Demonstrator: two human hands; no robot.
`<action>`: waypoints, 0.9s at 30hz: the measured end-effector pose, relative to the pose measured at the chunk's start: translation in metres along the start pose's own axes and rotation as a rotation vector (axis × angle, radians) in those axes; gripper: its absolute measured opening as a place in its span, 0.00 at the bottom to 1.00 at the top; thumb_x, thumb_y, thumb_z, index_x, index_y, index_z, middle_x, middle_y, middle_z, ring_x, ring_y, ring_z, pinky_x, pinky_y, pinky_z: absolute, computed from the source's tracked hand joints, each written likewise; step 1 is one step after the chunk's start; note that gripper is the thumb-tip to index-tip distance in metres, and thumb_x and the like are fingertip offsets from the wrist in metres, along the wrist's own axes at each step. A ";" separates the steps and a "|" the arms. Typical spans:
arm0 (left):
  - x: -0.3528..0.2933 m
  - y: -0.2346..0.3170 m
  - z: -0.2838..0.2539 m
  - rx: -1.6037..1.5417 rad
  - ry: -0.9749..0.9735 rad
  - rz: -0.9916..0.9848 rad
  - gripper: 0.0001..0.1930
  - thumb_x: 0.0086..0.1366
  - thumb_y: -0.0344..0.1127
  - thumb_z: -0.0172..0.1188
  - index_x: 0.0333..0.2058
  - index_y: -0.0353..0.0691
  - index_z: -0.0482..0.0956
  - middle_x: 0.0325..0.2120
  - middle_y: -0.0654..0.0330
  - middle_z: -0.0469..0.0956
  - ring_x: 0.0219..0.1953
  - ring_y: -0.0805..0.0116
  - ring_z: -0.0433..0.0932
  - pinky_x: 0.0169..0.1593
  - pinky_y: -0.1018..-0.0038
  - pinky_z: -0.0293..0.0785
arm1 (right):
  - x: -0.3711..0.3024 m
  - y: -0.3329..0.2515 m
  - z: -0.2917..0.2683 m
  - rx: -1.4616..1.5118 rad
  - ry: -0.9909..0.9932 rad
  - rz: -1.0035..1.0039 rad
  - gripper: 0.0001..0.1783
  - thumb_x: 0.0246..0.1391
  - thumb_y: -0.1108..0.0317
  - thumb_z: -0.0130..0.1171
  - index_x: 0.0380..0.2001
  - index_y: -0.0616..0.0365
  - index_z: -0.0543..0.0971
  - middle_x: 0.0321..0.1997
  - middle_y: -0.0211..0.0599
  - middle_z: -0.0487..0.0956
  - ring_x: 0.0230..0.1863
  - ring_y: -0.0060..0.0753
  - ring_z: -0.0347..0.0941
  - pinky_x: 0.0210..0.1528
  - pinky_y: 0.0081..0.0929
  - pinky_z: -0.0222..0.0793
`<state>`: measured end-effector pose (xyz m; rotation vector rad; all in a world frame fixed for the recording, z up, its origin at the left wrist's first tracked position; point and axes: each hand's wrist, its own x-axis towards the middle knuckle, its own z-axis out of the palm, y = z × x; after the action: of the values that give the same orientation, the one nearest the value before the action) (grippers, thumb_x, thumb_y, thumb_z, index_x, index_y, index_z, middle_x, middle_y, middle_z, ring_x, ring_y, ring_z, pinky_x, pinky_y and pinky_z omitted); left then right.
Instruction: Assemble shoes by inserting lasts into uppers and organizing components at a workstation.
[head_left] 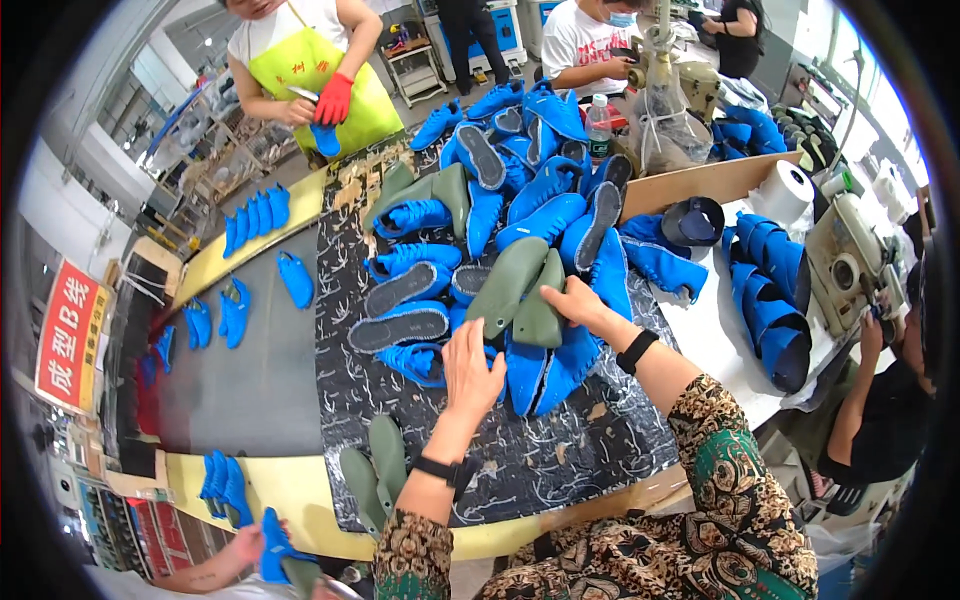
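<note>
Two green shoe lasts lie toe-up over the blue shoe pile, a longer left one (505, 285) and a right one (540, 312). My right hand (582, 302) grips the right last, its thumb on the near face and its other fingers partly hidden. By the lower end of the left last is my left hand (470, 368), fingers stretched out and thumb apart. Its fingertips look close to the last, but I cannot tell whether they touch. Just below the lasts sits a pair of blue shoe uppers (527, 378). Grey-soled blue shoes (400, 327) lie left of my hands.
More green lasts stand at the near edge (385, 465) and the far left of the pile (400, 190). A conveyor belt (255, 370) carries blue shoes at left. Co-workers work across and nearby. At right are rolled blue pieces (775, 335) and a sewing machine (845, 260).
</note>
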<state>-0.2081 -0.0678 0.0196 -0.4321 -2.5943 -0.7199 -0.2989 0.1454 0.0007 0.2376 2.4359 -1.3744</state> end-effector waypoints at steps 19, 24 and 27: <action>0.062 -0.011 -0.018 -0.833 -0.534 -0.669 0.43 0.37 0.30 0.58 0.57 0.39 0.51 0.42 0.52 0.70 0.42 0.62 0.71 0.46 0.70 0.67 | 0.007 -0.002 -0.016 0.395 -0.112 0.081 0.41 0.36 0.43 0.59 0.43 0.70 0.66 0.38 0.45 0.73 0.35 0.35 0.71 0.28 0.30 0.67; -0.057 0.007 -0.106 -1.174 -0.278 -0.741 0.42 0.37 0.30 0.57 0.57 0.35 0.54 0.47 0.56 0.67 0.48 0.64 0.67 0.49 0.71 0.65 | -0.060 0.016 -0.026 0.900 -0.345 -0.119 0.29 0.44 0.52 0.57 0.44 0.63 0.68 0.38 0.38 0.74 0.39 0.34 0.71 0.44 0.31 0.65; -0.132 0.024 -0.135 -1.225 -0.155 -0.983 0.42 0.37 0.29 0.57 0.57 0.35 0.55 0.47 0.55 0.67 0.49 0.62 0.68 0.50 0.70 0.65 | -0.129 0.022 -0.029 1.133 -0.584 -0.045 0.30 0.47 0.49 0.53 0.44 0.64 0.68 0.40 0.41 0.74 0.40 0.35 0.71 0.46 0.34 0.67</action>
<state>-0.0433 -0.1461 0.0737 0.5821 -2.0319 -2.6392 -0.1777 0.1840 0.0443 0.0139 1.0243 -2.2863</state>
